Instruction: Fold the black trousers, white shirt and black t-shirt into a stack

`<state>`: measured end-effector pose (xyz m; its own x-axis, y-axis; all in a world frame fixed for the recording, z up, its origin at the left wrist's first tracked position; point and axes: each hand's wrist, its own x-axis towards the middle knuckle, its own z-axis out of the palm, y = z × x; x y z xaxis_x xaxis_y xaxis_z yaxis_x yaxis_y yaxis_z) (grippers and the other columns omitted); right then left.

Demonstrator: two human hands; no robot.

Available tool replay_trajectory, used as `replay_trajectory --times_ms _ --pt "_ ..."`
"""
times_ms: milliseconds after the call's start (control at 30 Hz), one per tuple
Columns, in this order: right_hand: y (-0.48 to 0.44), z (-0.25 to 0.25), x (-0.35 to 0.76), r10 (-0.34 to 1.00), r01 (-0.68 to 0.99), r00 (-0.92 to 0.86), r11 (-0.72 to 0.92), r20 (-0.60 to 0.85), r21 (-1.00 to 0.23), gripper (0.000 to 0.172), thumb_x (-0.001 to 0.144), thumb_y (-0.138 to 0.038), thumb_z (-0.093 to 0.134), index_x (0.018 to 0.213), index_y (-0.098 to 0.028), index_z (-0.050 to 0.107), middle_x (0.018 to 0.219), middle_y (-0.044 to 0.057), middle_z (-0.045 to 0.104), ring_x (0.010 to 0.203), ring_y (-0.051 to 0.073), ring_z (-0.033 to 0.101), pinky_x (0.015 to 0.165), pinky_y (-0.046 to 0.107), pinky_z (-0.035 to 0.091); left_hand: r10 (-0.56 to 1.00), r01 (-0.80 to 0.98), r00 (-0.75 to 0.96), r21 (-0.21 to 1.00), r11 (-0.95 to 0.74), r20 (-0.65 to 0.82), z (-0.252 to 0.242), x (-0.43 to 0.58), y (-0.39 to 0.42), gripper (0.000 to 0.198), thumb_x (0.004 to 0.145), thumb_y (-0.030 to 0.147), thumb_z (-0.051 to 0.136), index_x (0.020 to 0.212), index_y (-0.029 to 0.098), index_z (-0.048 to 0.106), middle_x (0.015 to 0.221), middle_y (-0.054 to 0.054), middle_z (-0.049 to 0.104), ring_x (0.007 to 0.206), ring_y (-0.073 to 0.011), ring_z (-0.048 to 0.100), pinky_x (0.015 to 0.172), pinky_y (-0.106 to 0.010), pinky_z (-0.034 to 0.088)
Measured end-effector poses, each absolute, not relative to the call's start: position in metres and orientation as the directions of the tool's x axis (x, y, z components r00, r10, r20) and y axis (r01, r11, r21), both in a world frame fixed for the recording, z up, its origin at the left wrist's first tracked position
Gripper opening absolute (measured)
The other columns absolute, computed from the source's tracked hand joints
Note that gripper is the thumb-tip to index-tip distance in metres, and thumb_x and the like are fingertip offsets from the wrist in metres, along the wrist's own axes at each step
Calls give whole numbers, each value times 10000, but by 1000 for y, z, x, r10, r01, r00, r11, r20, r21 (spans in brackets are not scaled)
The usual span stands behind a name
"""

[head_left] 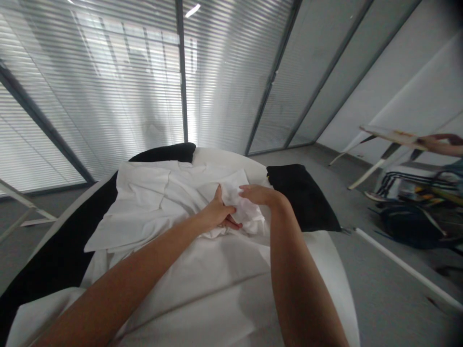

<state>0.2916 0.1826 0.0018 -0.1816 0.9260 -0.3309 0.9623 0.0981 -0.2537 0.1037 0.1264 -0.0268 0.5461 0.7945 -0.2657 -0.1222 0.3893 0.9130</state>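
Note:
A white garment, seemingly a T-shirt, lies spread and wrinkled across the white round table. Near its right end, the cloth is bunched and slightly shiny. My left hand rests on this bunched part, thumb raised and fingers apart. Just to the right, my right hand reaches in over the same cloth, its fingers stretched out and a little bent. Neither hand visibly grips the fabric, though the undersides of the fingers are partly hidden. More white cloth lies below my forearms.
Black cloth hangs over the left side of the white table, and a black piece lies on its right edge. A white pole stands at right. Beyond are another table, a person's arm and blinds.

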Motion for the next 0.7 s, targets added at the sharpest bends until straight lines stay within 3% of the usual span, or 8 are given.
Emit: replay_trajectory --times_ms 167,333,400,433,500,533,600,700 --pt "175 10 293 910 964 -19 -94 -414 -250 552 957 -470 431 1425 -181 476 1495 99 429 1297 258 496 1018 359 439 813 201 474 941 273 -337 -28 107 122 1062 878 166 513 1398 165 -414 562 26 649 468 -183 643 481 -252 504" --pt "172 15 291 921 903 147 -274 -360 -332 462 930 -370 480 1340 -171 554 1302 150 612 1039 251 652 739 304 539 878 414 443 910 -17 -185 -23 97 121 1041 861 184 493 1406 85 -388 512 62 619 413 -136 576 508 -218 460" --pt "174 12 292 888 857 229 -378 -398 -351 408 913 -349 502 1259 -158 603 1116 150 692 839 234 692 649 305 537 877 491 465 859 -145 -117 -22 94 120 959 842 190 499 1521 99 -172 580 35 657 477 -128 594 567 -223 467" --pt "175 9 293 871 841 257 -416 -419 -347 376 904 -349 518 1199 -146 632 1029 146 710 762 227 691 619 308 533 869 524 489 824 -217 -82 -22 93 119 870 831 200 506 1556 114 32 640 7 684 537 -134 613 604 -231 472" --pt "175 6 296 851 826 283 -451 -443 -337 314 888 -347 550 1075 -126 672 898 135 714 690 221 678 589 312 527 831 543 557 760 -357 -8 -24 93 119 629 818 219 518 1438 139 451 777 -46 723 669 -155 636 673 -251 475" --pt "175 6 297 843 819 289 -463 -453 -339 291 883 -344 562 1033 -123 678 856 128 710 677 218 674 586 314 527 805 521 593 751 -406 24 -25 94 118 520 817 222 519 1327 147 583 836 -63 732 716 -162 636 693 -256 472" --pt "174 6 298 822 789 291 -496 -489 -364 268 883 -336 571 1017 -127 673 813 114 701 661 210 666 585 322 534 765 429 641 802 -416 53 -27 96 118 390 822 207 516 1161 153 700 887 -70 736 714 -151 620 671 -247 464" --pt "170 10 297 776 744 276 -546 -567 -385 274 905 -329 552 1056 -124 653 768 103 689 625 203 656 583 341 546 796 279 604 947 -160 -44 -27 96 120 332 837 192 515 1085 149 732 747 -39 701 507 -86 517 512 -210 405"
